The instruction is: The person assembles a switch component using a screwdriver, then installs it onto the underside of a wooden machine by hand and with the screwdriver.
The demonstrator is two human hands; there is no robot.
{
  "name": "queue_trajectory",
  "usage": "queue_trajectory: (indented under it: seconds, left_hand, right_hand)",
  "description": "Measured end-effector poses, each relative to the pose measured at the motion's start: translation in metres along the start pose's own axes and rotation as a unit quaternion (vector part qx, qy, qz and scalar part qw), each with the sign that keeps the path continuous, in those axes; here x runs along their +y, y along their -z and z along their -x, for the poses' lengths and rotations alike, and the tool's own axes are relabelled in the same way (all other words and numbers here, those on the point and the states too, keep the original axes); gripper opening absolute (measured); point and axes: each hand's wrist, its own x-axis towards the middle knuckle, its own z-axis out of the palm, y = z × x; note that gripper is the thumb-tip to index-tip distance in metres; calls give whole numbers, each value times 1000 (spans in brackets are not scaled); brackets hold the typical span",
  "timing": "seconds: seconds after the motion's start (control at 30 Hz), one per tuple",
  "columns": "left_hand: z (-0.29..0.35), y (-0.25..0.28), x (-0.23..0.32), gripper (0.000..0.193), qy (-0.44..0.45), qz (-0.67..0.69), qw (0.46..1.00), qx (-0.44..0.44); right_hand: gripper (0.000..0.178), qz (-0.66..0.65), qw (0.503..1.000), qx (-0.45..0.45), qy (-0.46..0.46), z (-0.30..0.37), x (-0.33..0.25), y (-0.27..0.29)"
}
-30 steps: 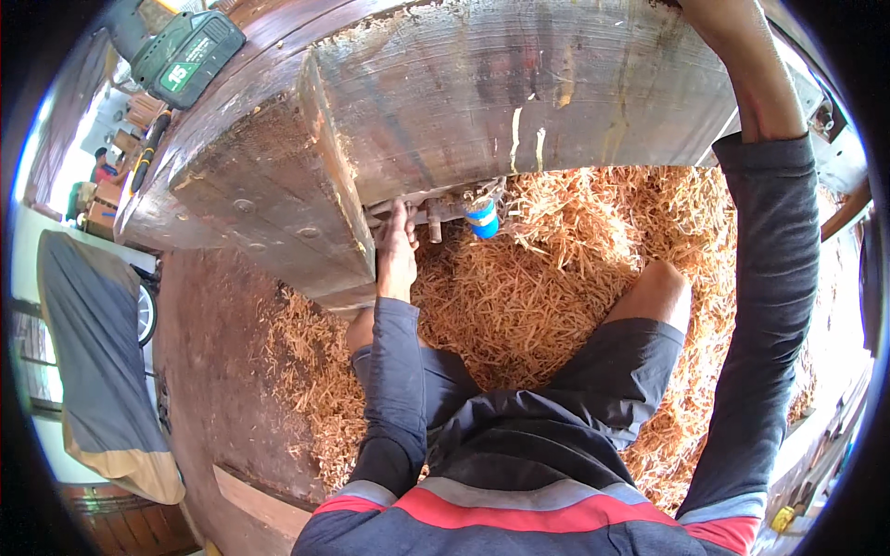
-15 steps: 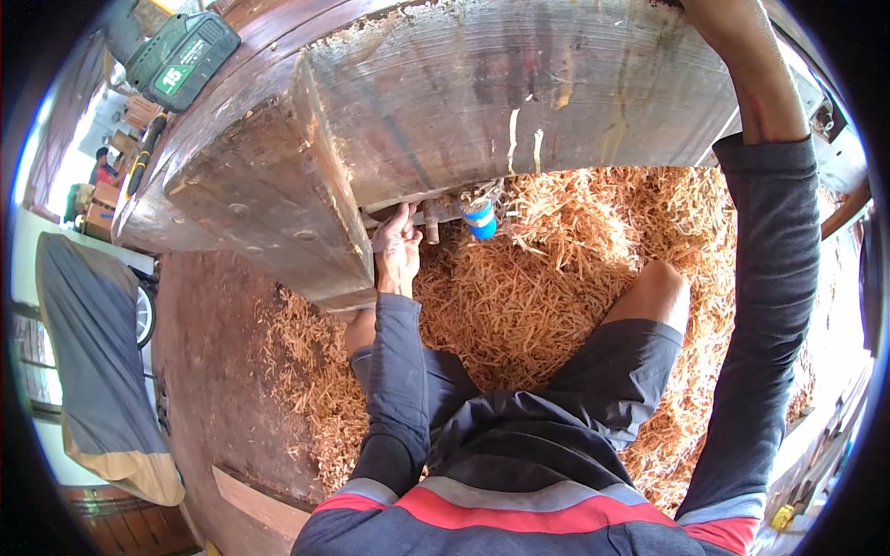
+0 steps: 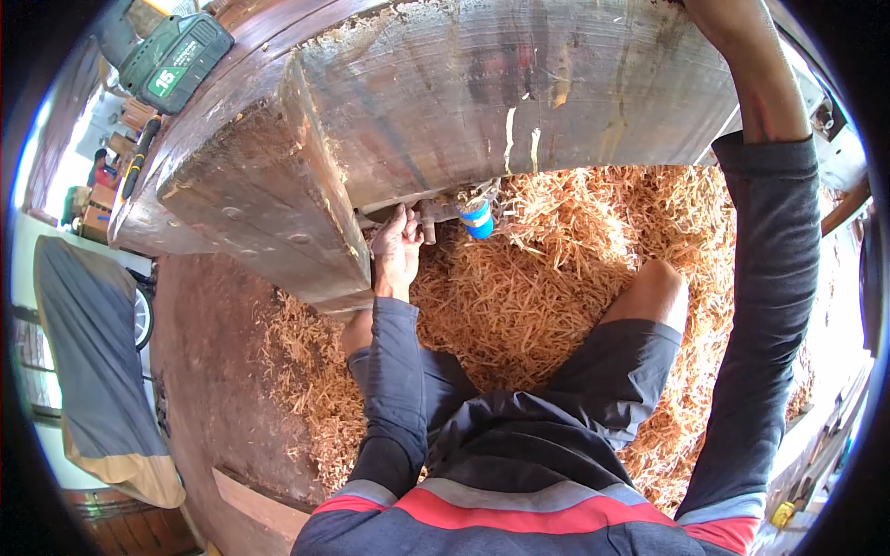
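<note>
My left hand (image 3: 397,252) is up under the lower edge of a big stained wooden workbench (image 3: 519,93), its fingers curled and closed. What they hold, if anything, is hidden there. Right beside the fingertips hangs a short brownish peg-like piece (image 3: 428,225) on a bar. A blue cylinder with a pale band (image 3: 477,221) hangs a little farther right. At the top right, my right arm reaches over the bench; only the wrist and part of my right hand (image 3: 728,20) show, and its fingers are out of sight.
A thick wooden leg block (image 3: 264,195) stands left of my left hand. Wood shavings (image 3: 519,306) cover the floor around my knees. On the bench at upper left lie a green-and-black power tool battery (image 3: 176,63) and a black-and-yellow hand tool (image 3: 141,156). A grey draped cover (image 3: 93,343) is far left.
The view has shifted slightly. My left hand stays under the bench edge, its fingers turned a little. The right arm holds nearly the same place.
</note>
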Motion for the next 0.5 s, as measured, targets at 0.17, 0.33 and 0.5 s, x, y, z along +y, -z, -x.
queue_trajectory:
  seconds: [0.17, 0.33, 0.5]
  left_hand:
    - [4, 3, -6, 15, -64, 18, 996, 59]
    - [0, 6, -8, 11, -49, -2, 999, -1]
    - [1, -2, -4, 11, -65, 42, 997, 22]
  right_hand:
    - [21, 54, 998, 21, 0, 0, -5, -7]
    - [20, -3, 998, -10, -58, -11, 13, 1]
    - [23, 14, 998, -9, -60, -5, -16, 7]
